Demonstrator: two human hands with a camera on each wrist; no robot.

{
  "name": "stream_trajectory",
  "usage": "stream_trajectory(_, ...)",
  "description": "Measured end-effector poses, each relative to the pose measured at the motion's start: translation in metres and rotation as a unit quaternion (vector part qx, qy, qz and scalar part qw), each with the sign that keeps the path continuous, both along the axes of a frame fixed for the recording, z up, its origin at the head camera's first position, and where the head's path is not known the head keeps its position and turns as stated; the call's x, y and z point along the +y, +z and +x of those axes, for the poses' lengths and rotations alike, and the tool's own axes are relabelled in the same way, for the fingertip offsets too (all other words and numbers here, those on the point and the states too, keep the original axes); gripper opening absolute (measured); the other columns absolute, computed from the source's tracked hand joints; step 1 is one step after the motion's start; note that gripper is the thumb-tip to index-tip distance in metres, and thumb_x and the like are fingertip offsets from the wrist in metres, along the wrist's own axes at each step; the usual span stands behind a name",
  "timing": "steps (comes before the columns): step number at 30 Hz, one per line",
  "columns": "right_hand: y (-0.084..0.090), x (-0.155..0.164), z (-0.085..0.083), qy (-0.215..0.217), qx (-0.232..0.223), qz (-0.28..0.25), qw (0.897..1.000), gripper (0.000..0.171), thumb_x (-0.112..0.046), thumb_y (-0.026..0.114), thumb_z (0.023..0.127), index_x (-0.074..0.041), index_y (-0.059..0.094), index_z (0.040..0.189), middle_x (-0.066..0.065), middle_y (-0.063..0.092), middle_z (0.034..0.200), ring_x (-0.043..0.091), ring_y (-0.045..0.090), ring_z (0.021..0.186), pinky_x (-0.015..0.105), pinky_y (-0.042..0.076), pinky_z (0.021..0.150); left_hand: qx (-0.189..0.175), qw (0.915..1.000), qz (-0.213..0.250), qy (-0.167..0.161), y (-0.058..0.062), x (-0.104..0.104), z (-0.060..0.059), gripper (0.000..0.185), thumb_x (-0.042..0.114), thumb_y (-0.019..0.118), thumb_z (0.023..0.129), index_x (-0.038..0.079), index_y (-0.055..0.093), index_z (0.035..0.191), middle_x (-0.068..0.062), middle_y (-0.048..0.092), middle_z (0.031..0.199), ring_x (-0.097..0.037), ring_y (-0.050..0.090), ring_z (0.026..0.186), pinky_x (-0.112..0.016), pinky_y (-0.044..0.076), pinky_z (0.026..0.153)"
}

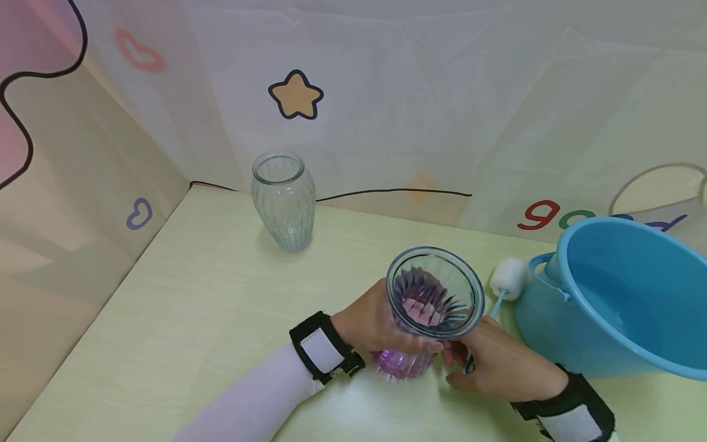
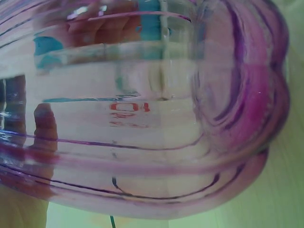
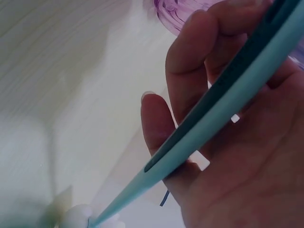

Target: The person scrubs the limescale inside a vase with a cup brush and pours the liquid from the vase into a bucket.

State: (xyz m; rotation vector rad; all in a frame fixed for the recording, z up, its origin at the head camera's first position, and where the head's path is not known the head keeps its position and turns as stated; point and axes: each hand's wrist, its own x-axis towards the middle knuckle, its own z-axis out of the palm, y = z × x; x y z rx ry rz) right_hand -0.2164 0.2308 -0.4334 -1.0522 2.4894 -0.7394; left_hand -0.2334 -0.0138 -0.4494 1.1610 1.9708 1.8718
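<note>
While the left hand (image 1: pixel 371 324) wraps round the purple vase (image 1: pixel 425 310) and holds it on the table (image 1: pixel 193 319), the right hand (image 1: pixel 497 365) has its fingers curled round the pale blue handle of a sponge brush (image 1: pixel 509 278). The vase stands near the front edge, its flared mouth tipped a little toward the camera; it touches the left palm on one side and the right fingertips on the other. From the left wrist the ribbed glass fills the view, with fingers (image 2: pixel 45 128) showing dimly through it. From the right wrist the brush handle (image 3: pixel 223 102) runs slantwise across the curled fingers (image 3: pixel 190 57), so that grip is firm, and the white sponge head lies out beyond the hand, outside the vase and just beside the blue basin (image 1: pixel 618 294).

I judge the step to be readying the brush for the vase (the sponge has not yet entered the mouth). The next move seems to call for swinging the head round over the rim and lowering it inside, with the left hand steadying the glass so it does not skid or tip.

A clear vase (image 1: pixel 283 199) stands well apart near the back wall.
</note>
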Motion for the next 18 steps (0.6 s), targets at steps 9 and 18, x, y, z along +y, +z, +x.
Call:
stream_trajectory(9, -0.0028, -0.0001, -0.0014, -0.003, -0.017, -0.009, 1.0, 0.058, -0.02, 0.089, 0.079, -0.033, 0.05, 0.12, -0.016, 0.055, 0.09, 0.004, 0.052, 0.083, 0.024, 0.045, 0.072, -0.001, 1.0, 0.006, -0.003, -0.0011, 0.0013, -0.0013, 0.07, 0.002, 0.087, 0.074, 0.001, 0.049, 0.133, -0.017, 0.066, 0.12, -0.008, 0.065, 0.113, -0.041, 0.055, 0.107)
stream_trajectory(18, -0.0014, 0.0009, -0.004, -0.019, -0.1, -0.008, 0.995, 0.047, -0.023, 0.086, 0.084, -0.028, 0.053, 0.117, -0.006, 0.058, 0.088, 0.009, 0.056, 0.077, 0.025, 0.049, 0.064, -0.006, 0.9999, 0.009, -0.008, -0.0034, 0.0008, -0.0016, 0.075, 0.001, 0.086, 0.075, 0.006, 0.046, 0.138, -0.012, 0.065, 0.124, -0.008, 0.064, 0.116, -0.041, 0.054, 0.107)
